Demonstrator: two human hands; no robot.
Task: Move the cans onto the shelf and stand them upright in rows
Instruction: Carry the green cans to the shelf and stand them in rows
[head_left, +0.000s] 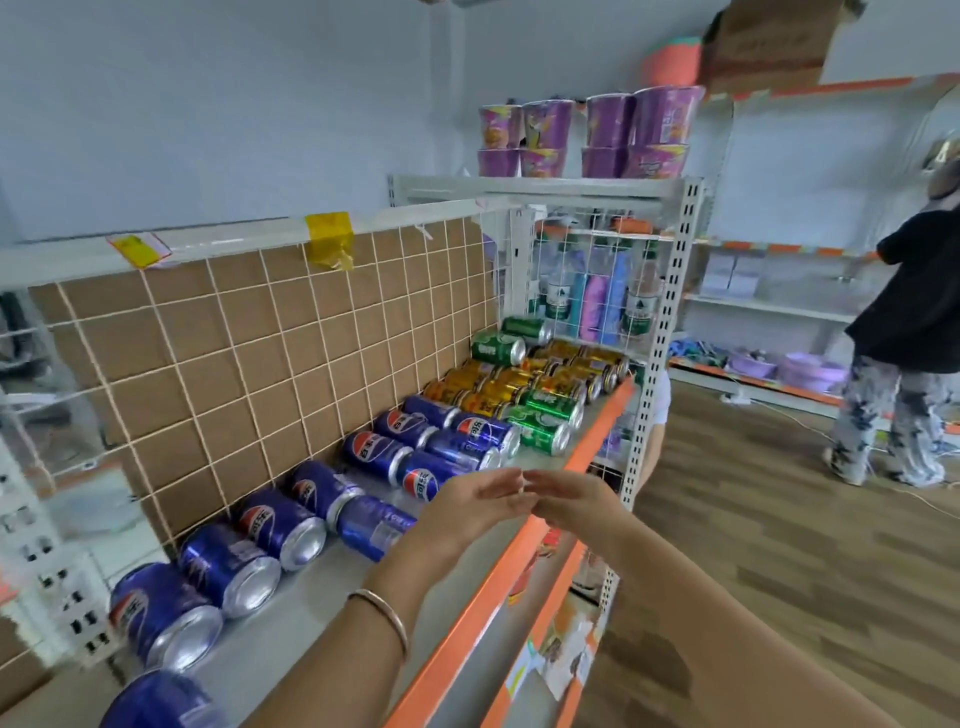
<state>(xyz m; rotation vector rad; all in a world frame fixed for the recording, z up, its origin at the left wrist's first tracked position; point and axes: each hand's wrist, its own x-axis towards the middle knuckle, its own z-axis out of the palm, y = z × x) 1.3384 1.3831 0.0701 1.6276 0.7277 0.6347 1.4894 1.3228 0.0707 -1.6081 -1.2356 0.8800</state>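
Lying on their sides, the cans cover the grey shelf (332, 608) in rough rows that run from near left to far right; none of them stands upright. The blue cans (283, 522) fill the near and middle stretch, with their silver ends turned toward the front edge. Beyond them lie green cans (545, 423), then gold cans (498, 389), then two more green ones at the far end against a white wire side panel (587, 280).

The left hand (467, 504) and the right hand (576, 501) hover above the front of the shelf, near the middle blue cans. The fingers of both are straight and loosely extended, the fingertips of the two hands meet, and neither hand holds anything. A thin bracelet (382, 616) sits on the left wrist.

An orange strip (467, 623) trims the front edge of the shelf. Behind the cans rises a brown board (249, 364) covered by a white wire grid, with yellow tape (330, 239) on its top rail. Purple cup containers (587, 135) are stacked on the top shelf at the far end, and bottles (558, 296) stand behind the wire side panel. On the wood floor (779, 519) at far right, another person (914, 322) faces a second shelving unit.
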